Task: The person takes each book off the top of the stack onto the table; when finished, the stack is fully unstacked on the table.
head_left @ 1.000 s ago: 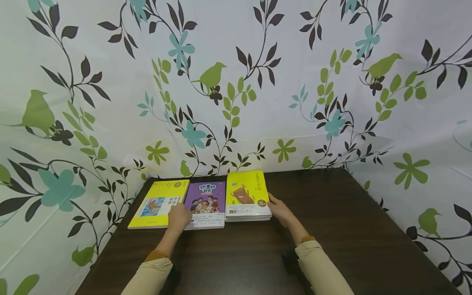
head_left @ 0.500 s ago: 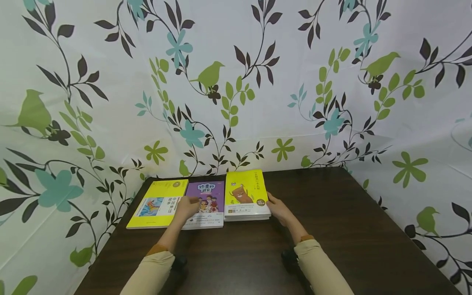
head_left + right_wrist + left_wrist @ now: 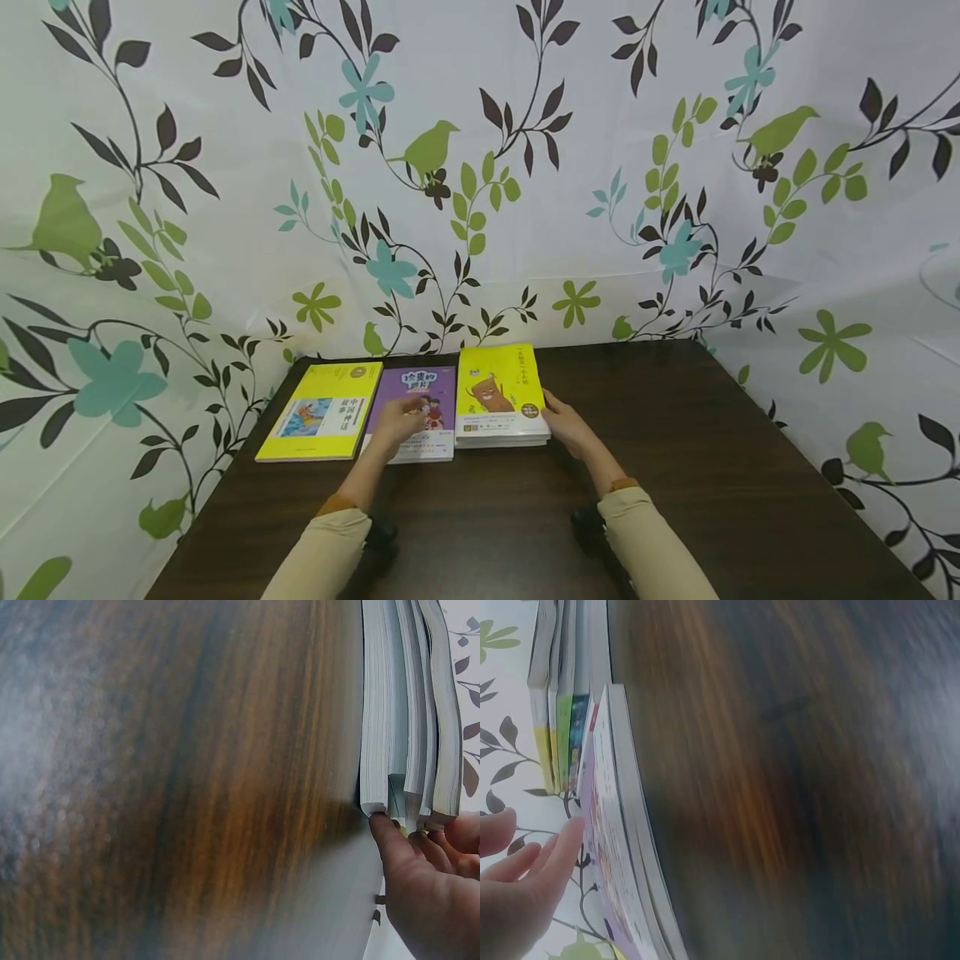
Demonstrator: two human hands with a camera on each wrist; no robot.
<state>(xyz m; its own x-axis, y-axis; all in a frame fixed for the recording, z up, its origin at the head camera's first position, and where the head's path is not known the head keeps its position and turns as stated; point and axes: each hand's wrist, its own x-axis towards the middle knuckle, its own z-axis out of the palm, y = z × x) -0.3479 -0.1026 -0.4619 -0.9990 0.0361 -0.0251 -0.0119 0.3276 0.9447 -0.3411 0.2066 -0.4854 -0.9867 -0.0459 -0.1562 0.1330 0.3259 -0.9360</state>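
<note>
Book stack: right at the right fingertips, its right edge against them; a yellow book with a brown cartoon figure lies uppermost, and the right wrist view shows several page blocks layered beneath it.
Right hand: fingers barely bent, laid against the side of the stack; one meets the corner of the lowest book, set apart from the others, which sit close together higher up.
Left hand: fingers loosely extended, thumb apart from them; whether the tips touch a cover cannot be told.
Purple book: under the left hand as the head view sees it, part of its cover hidden; two layers show along its near edge in the left wrist view.
Yellow book at the left: flat, just beside the purple book, cover up, with a blue picture on a white band.
Row: yellow book, purple book and stack lie side by side, the stack on the right and highest.
Sleeves: cream, with orange-brown cuffs at the wrists.
Table: dark wood grain, bearing the row near its far edge.
Backdrop: white, printed with leaves, flowers and green birds.
</note>
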